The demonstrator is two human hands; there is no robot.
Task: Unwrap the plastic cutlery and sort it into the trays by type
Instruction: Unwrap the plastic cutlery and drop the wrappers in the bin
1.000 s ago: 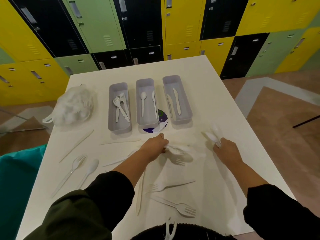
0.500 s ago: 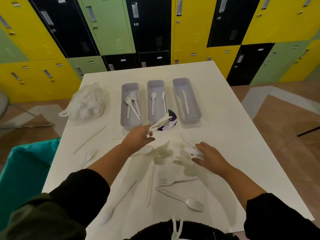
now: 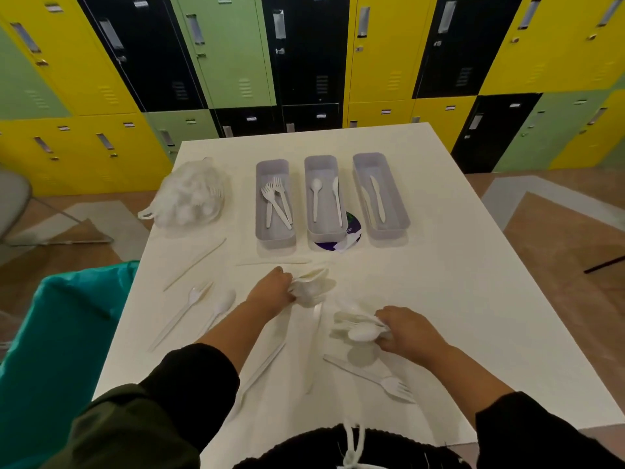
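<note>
Three grey trays stand in a row at the back: the left tray (image 3: 275, 241) holds forks, the middle tray (image 3: 325, 237) spoons, the right tray (image 3: 389, 232) knives. My left hand (image 3: 272, 291) is closed on a crumpled clear wrapper (image 3: 313, 286) just above the table's middle. To its right, my right hand (image 3: 407, 331) grips a white spoon (image 3: 362, 332) together with some wrapper. Loose white cutlery lies around: a fork (image 3: 389, 384), a knife (image 3: 265, 365), a wrapped fork (image 3: 189, 304), a wrapped spoon (image 3: 221, 308) and a wrapped piece (image 3: 313, 350).
A clear bag of balled wrappers (image 3: 189, 198) sits at the back left of the white table (image 3: 456, 299). A teal bin (image 3: 50, 333) stands beside the table's left edge. A purple sticker (image 3: 352, 228) shows between the middle and right trays. Lockers line the wall behind.
My left hand has come back from near the middle tray, now bunching a wrapper. My right hand has closed on the spoon and wrapper and drawn them nearer to me.
</note>
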